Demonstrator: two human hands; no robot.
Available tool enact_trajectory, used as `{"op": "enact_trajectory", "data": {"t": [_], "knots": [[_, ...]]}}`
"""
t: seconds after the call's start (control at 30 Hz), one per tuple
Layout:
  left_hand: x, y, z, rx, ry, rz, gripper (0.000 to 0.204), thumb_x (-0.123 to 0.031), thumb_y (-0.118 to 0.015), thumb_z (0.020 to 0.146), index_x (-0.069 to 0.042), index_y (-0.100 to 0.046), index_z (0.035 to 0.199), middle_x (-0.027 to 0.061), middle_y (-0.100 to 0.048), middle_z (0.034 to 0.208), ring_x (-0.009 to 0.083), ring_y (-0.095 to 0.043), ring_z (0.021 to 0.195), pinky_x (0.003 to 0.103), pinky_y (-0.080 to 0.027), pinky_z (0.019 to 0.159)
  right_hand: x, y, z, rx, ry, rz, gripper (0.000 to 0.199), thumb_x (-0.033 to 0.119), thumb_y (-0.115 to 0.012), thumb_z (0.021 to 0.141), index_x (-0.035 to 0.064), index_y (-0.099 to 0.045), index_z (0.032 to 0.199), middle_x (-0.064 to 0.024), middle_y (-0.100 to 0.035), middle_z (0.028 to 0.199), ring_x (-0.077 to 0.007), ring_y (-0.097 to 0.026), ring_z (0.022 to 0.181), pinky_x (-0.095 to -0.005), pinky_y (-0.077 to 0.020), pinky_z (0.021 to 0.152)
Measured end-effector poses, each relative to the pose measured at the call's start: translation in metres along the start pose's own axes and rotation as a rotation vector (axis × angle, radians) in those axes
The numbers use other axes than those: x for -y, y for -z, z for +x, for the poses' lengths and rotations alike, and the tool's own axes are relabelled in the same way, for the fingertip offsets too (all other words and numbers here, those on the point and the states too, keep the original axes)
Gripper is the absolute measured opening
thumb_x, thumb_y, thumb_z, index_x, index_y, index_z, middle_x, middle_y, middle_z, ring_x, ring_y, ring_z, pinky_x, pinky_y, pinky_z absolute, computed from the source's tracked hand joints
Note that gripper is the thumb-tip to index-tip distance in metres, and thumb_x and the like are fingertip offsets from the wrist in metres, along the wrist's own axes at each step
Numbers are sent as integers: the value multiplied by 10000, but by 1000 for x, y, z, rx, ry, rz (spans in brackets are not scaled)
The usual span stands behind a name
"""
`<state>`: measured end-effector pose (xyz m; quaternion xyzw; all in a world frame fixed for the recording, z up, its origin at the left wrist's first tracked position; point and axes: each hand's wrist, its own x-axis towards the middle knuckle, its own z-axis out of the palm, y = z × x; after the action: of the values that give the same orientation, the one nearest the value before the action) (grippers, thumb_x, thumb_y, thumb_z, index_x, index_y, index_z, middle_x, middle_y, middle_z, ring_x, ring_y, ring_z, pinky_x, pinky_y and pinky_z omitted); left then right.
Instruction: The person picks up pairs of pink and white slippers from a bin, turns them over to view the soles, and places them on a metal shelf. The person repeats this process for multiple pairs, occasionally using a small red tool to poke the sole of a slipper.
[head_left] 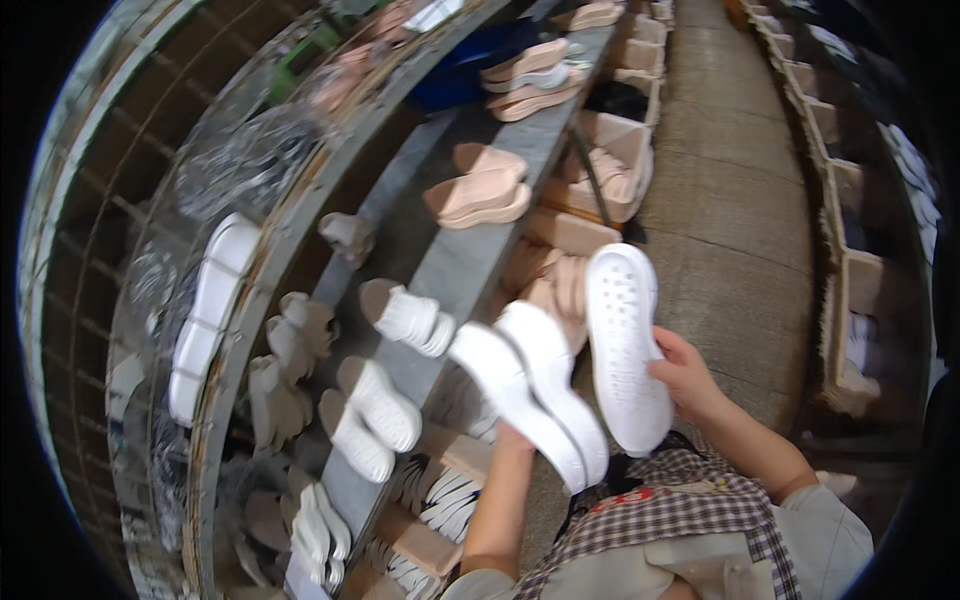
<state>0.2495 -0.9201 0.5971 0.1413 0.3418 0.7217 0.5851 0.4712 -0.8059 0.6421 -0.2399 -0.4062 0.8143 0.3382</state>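
My right hand (686, 372) grips the edge of a white shoe sole (627, 345), its thumb and fingers at the right side. That sole stands nearly upright, its dotted face toward me. My left hand (515, 436) is mostly hidden behind a pair of white soles (520, 400), which it holds up side by side and tilted. The pair is to the left of the single sole, with a small gap at the top. Left of my hands, a white sole pair (370, 415) and a bundle of white soles (408, 318) lie on a grey metal ledge (470, 250).
Pink soles (480, 190) sit farther along the ledge. Below it stand bins (625, 140) of pink and striped pieces. A wire mesh rack (110, 250) with plastic bags rises at left. A concrete aisle (740, 170) runs ahead, with another row of bins (860, 270) at right.
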Motion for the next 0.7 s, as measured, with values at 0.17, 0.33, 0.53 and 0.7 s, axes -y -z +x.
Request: {"op": "enact_trajectory", "data": {"t": [0.17, 0.33, 0.53, 0.7], "knots": [[-16, 4, -14, 74, 189, -427, 504, -423, -326, 919, -92, -439, 1281, 117, -530, 1197, 306, -508, 1065, 468, -409, 949, 2, 11, 11, 38, 81, -98, 599, -29, -502, 739, -17, -413, 1331, -85, -546, 1200, -162, -531, 1083, -307, -410, 946], [-10, 22, -14, 230, 250, 23, 573, -311, -530, 807, -38, -422, 1300, 121, -531, 1222, 286, -508, 1101, 422, -401, 963, 1, 10, 19, 60, 69, -110, 617, -29, -506, 733, -12, -399, 1341, -89, -530, 1242, -164, -524, 1108, -310, -399, 968], [3, 49, -28, 339, 362, 345, 776, -177, -776, 673, 25, -402, 1321, 125, -532, 1253, 262, -508, 1145, 367, -392, 980, -21, 4, 31, 159, 20, 2, 597, -26, -517, 746, -9, -404, 1331, -92, -529, 1242, -167, -511, 1127, -309, -398, 973], [-2, 42, -26, 360, 462, 487, 883, -142, -809, 579, 52, -374, 1322, 118, -540, 1228, 226, -512, 1131, 334, -377, 973, -32, 7, 39, 188, -45, 141, 558, -39, -506, 763, -18, -417, 1313, -93, -548, 1215, -174, -523, 1112, -307, -396, 978]]}}
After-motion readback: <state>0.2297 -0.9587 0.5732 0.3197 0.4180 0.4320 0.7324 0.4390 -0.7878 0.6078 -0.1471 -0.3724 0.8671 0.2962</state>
